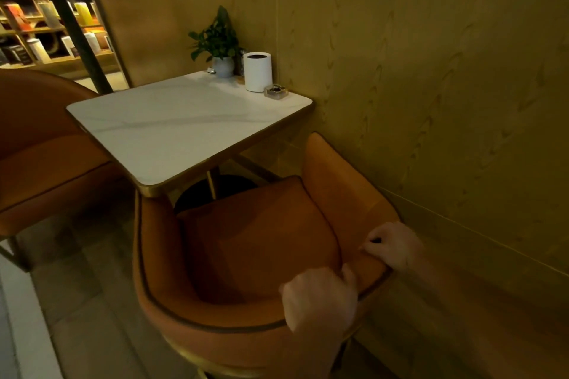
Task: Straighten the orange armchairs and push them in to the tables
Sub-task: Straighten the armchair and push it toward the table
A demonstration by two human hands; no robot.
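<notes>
An orange armchair [252, 243] stands in front of me, its seat facing the white marble table [172, 126] and its left arm tip just under the table's near corner. My left hand [320, 295] grips the top rim of the curved backrest. My right hand [394, 244] is closed over the same rim further right, close to the wall. A second orange armchair [43, 144] sits at the table's left side, partly cut off by the frame.
A wood-panelled wall [446, 86] runs close along the chair's right side. On the table's far edge stand a potted plant [220, 46], a white cylinder container [257, 71] and a glass ashtray [276, 91]. A dark post [77, 34] and shelves [46, 31] lie beyond.
</notes>
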